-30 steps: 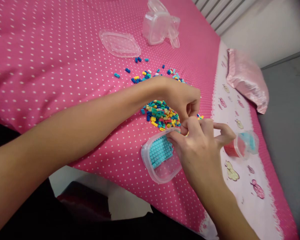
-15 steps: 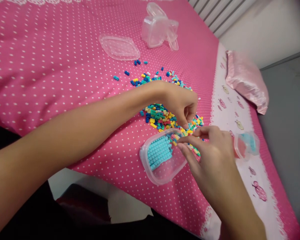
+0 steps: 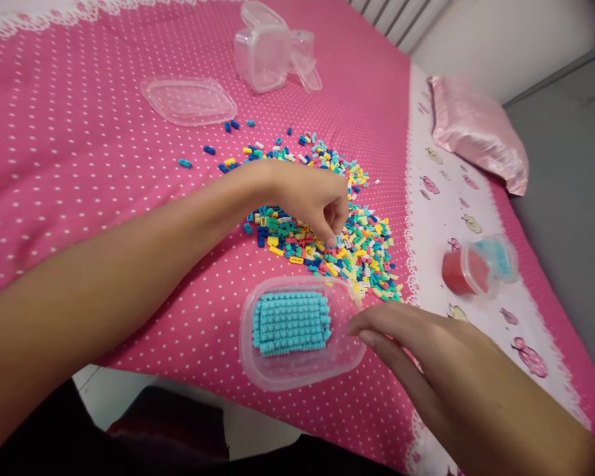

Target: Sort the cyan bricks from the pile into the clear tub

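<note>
My left hand (image 3: 315, 205) reaches over a loose pile of small toy building bricks (image 3: 369, 254) in several colours. Its fingers are curled in, with thumb and fingertips low among the bricks; what they hold, if anything, is hidden. In front of the pile sits a clear plastic container (image 3: 258, 380). Inside lies a neat block of light-blue bricks (image 3: 292, 322), packed in rows. At the container's right rim, my right hand (image 3: 401, 337) has its fingers and thumb closed together on the edge.
A clear lid (image 3: 191, 102) lies behind the pile, near more clear containers (image 3: 272, 56). To the right stand tubs with red (image 3: 463, 271) and light-blue contents. A pink satin pillow (image 3: 478, 132) rests farther back. The pink dotted bedspread (image 3: 69, 152) drops off at the near edge.
My right hand has come from above the container to its right rim, its fingers drawn together. The light-blue block shows more fully. The view has shifted, while my left hand stays over the pile.
</note>
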`<control>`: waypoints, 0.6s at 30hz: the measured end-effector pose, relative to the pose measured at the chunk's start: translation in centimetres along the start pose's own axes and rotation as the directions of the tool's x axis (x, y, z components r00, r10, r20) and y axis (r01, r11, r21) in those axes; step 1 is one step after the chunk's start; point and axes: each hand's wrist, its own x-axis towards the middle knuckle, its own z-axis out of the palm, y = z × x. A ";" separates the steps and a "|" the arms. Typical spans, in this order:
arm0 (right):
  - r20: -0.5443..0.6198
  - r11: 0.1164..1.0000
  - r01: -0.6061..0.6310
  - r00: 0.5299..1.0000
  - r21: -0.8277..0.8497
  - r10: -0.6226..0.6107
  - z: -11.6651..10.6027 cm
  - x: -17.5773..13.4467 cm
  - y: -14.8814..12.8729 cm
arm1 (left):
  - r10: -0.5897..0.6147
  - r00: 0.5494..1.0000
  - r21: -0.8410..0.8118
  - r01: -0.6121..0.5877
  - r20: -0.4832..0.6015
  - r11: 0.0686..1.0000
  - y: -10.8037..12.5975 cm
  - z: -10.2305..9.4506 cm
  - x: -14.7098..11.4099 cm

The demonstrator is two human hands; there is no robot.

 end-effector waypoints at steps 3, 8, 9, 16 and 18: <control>-0.145 0.988 0.019 0.989 -0.153 -0.042 0.3 0.3 -0.7 | -0.017 1.000 0.001 0.017 0.006 1.000 0.2 0.0 0.1; -0.256 0.912 -0.049 0.965 -0.408 -0.063 1.8 2.3 -2.7 | -0.002 1.000 -0.018 0.002 -0.008 1.000 0.5 0.0 0.1; -0.262 0.895 -0.057 0.963 -0.442 -0.069 2.1 2.6 -2.9 | 0.002 1.000 -0.020 -0.002 -0.012 1.000 0.6 0.1 0.0; -0.308 0.866 -0.089 0.948 -0.493 -0.078 3.6 3.2 -2.8 | 0.058 0.998 -0.005 -0.058 -0.024 0.998 0.4 0.2 0.1; -0.311 0.864 -0.083 0.946 -0.496 -0.088 3.9 3.3 -2.7 | 0.081 0.996 0.017 -0.080 -0.033 0.997 0.2 0.2 0.2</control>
